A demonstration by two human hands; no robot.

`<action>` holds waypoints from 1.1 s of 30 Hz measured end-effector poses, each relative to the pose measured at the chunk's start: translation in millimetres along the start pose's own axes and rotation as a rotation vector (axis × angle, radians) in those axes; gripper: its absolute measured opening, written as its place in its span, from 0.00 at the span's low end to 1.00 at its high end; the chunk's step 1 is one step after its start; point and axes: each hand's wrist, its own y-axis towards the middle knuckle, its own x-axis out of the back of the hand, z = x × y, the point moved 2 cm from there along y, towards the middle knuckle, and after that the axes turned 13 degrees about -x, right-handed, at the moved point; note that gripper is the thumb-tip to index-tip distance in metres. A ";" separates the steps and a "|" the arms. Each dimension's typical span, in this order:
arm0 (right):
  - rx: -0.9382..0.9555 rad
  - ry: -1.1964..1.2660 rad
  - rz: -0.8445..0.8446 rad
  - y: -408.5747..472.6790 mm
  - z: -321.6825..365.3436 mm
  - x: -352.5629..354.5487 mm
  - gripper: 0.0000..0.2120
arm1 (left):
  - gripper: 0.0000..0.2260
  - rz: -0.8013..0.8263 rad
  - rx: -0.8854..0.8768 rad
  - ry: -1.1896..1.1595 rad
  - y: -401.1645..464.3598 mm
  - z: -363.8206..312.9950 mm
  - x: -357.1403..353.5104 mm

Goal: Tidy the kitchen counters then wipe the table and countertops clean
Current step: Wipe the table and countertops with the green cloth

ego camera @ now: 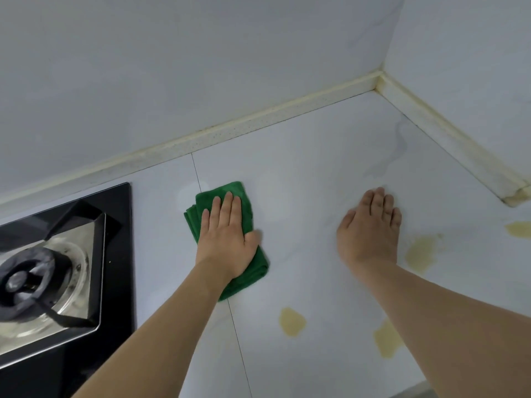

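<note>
A folded green cloth [260, 264] lies on the white marble-look countertop [310, 156]. My left hand [227, 234] presses flat on top of the cloth, fingers together and pointing away from me. My right hand [370, 225] rests palm down on the bare countertop to the right, holding nothing. Yellowish stains mark the countertop: one [291, 321] near the front centre, one [421, 252] just right of my right hand, and one [386, 338] partly hidden by my right forearm.
A black glass gas hob [115, 225] with a steel burner tray [71, 271] sits at the left. A cream, dirty upstand [258, 122] runs along the back wall and the right wall, meeting in the far right corner. Another stain [518, 228] lies at the right edge.
</note>
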 end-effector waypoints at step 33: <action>0.011 0.047 -0.030 1.7 -0.4 -5.7 0.28 | 0.40 0.009 0.030 0.044 -78.1 -16.4 -18.5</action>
